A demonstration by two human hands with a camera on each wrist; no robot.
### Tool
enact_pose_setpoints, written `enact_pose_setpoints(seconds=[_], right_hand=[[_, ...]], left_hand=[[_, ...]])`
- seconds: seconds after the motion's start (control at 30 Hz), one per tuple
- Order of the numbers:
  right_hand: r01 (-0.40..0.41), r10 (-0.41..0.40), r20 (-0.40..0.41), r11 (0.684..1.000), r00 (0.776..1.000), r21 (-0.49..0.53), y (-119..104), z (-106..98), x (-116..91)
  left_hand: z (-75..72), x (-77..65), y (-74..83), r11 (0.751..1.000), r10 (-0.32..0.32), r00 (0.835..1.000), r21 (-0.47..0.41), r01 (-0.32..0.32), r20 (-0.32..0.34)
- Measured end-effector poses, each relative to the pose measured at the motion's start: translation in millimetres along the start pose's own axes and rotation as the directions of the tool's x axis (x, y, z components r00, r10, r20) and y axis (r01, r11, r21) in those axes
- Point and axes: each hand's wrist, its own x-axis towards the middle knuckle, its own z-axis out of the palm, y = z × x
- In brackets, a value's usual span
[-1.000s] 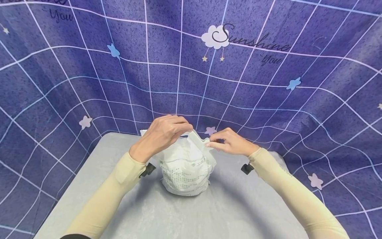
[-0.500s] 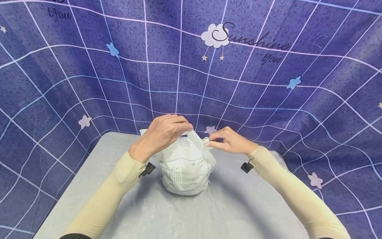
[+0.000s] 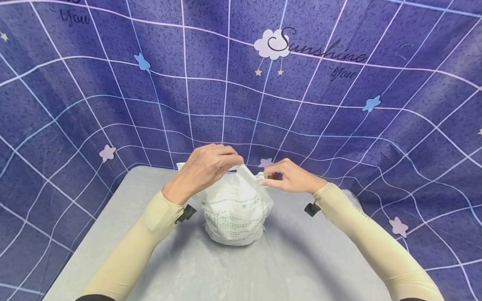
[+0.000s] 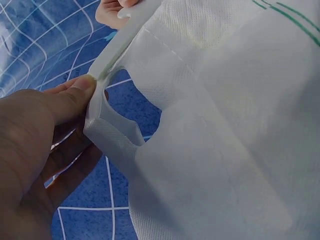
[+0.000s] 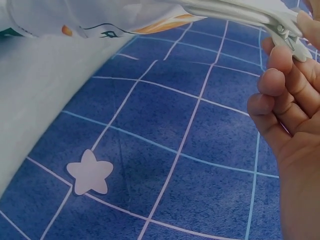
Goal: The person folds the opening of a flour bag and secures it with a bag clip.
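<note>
A white woven bag (image 3: 233,221) with green print stands upright on the grey surface in the head view. Along its gathered top runs a long white bag clip (image 3: 249,174). My left hand (image 3: 211,165) pinches the bag's top edge beside the clip's end. In the left wrist view the thumb (image 4: 82,82) presses there, next to the bag's cut-out handle hole. At the clip's other end, my right hand (image 3: 288,177) pinches the tip between thumb and fingers. The right wrist view shows the clip's hinge (image 5: 282,30) by these fingers. The bag's contents are hidden.
The grey covered table (image 3: 180,267) carries the bag near its back edge. A blue-purple curtain (image 3: 211,96) with a white grid, stars and a cloud surrounds the table at the back and sides. Black wrist cameras hang under both sleeves.
</note>
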Motion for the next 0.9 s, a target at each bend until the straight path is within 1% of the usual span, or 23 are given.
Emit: enact_pose_setpoints(seconds=[0.3,0.6,0.77,0.9], right_hand=[[-0.068,0.068,-0.003,0.998,0.998,-0.019,0.9,2.3,-1.6],[-0.079,0.079,-0.030,0.997,0.996,-0.003,2.6,5.8,-4.5],[-0.084,0.083,-0.049,0.996,0.995,-0.012,2.1,6.6,-5.2],[-0.111,0.109,-0.070,0.994,0.992,-0.024,3.3,9.5,-7.5]], left_hand=[[0.2,-0.9,0.9,1.000,-0.007,1.000,-0.023,0.007,0.011],[2.7,-0.6,0.6,0.999,-0.009,1.000,-0.041,0.009,0.000],[2.2,0.4,0.0,0.999,-0.009,1.000,-0.044,0.009,0.001],[1.5,0.6,-0.2,0.999,-0.007,1.000,-0.043,0.007,-0.002]])
